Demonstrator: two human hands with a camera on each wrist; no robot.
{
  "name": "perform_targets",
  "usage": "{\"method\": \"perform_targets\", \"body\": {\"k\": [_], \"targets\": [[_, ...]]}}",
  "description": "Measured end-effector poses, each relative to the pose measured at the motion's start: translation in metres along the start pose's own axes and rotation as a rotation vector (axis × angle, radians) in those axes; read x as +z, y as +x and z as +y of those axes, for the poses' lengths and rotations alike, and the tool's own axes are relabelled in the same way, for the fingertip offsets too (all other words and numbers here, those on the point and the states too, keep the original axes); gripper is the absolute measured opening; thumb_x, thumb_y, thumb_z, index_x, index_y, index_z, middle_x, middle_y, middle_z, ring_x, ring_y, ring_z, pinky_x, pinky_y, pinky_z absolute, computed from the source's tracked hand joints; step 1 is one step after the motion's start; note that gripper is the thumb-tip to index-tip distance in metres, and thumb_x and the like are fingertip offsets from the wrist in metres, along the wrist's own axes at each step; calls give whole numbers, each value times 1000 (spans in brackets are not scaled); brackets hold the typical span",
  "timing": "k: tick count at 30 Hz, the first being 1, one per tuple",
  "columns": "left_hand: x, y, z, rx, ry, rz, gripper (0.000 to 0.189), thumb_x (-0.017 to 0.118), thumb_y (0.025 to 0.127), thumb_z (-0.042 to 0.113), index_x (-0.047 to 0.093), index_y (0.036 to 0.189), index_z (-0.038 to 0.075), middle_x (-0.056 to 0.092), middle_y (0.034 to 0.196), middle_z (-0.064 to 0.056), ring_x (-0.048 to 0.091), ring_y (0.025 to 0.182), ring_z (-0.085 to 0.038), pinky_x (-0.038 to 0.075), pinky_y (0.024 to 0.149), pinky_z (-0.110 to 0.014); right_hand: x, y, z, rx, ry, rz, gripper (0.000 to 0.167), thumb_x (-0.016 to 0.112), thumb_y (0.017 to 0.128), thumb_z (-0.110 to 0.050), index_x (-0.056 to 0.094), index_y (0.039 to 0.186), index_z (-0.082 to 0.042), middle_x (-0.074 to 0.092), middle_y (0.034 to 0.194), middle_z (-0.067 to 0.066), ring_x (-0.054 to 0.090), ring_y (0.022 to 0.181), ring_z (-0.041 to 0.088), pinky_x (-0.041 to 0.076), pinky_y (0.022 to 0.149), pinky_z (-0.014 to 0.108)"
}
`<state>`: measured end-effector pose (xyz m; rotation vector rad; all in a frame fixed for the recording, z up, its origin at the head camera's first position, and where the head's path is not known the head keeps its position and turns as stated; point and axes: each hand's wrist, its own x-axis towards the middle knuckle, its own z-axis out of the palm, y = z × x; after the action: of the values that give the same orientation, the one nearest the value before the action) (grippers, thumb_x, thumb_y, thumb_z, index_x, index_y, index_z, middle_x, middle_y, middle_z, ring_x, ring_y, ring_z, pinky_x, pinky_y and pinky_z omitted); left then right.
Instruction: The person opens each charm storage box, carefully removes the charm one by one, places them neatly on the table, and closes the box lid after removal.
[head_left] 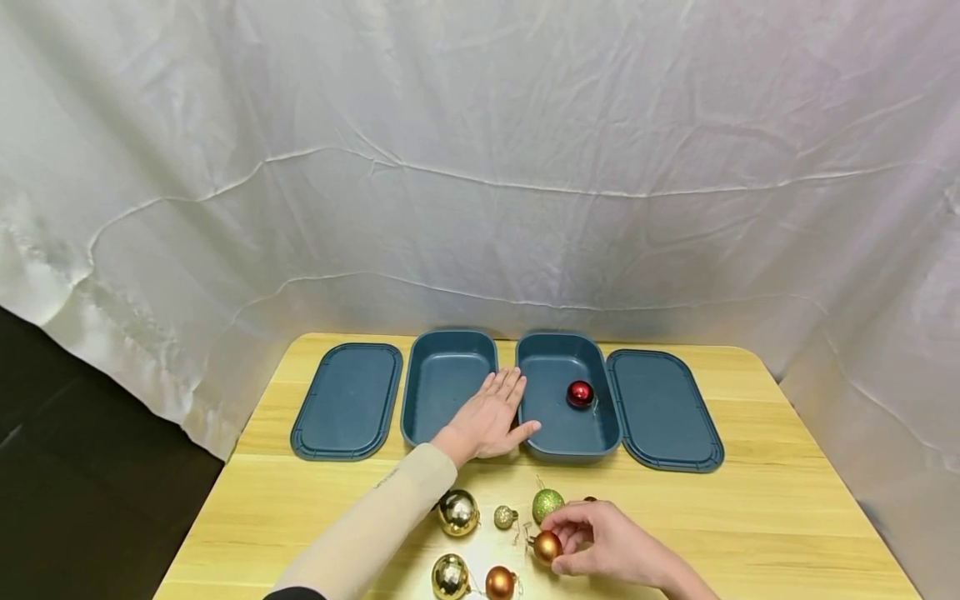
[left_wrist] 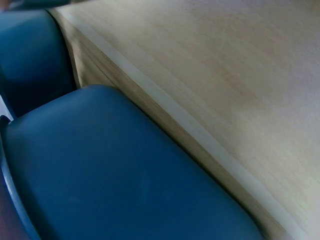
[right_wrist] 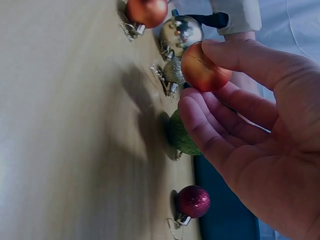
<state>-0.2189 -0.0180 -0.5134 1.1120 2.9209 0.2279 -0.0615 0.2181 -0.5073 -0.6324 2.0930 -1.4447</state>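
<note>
My right hand (head_left: 603, 543) pinches a matte copper-orange Christmas ball (head_left: 547, 547) between thumb and fingers. In the right wrist view this ball (right_wrist: 206, 70) is held up beside the other ornaments, its thumb side facing the camera. A glittery green ball (head_left: 547, 505) lies just beyond that hand, and a glittery dark red ball (right_wrist: 193, 201) shows in the right wrist view. My left hand (head_left: 491, 417) rests, fingers extended, over the adjoining rims of the left blue box (head_left: 446, 392) and the right blue box (head_left: 543, 417). Inside the right box lies a shiny red ball (head_left: 580, 394).
Two shiny gold balls (head_left: 458, 512), a small glittery gold ball (head_left: 505, 517) and a second copper-orange ball (head_left: 500, 582) lie on the wooden table (head_left: 780, 517). One flat blue lid (head_left: 348, 404) lies left of the boxes, another lid (head_left: 663, 408) right. A pale curtain (head_left: 480, 233) hangs behind.
</note>
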Motion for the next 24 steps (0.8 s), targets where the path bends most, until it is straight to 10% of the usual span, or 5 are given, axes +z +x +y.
{"method": "perform_targets", "body": {"k": [24], "targets": [[1, 0, 0, 5, -6, -3, 86, 31, 110, 63, 26, 165, -3, 21, 174, -24, 21, 163, -39, 19, 134, -47, 13, -3, 11, 80, 3, -49, 30, 82, 88, -8, 75, 117, -13, 71, 92, 0, 64, 76, 1, 55, 69, 18]]}}
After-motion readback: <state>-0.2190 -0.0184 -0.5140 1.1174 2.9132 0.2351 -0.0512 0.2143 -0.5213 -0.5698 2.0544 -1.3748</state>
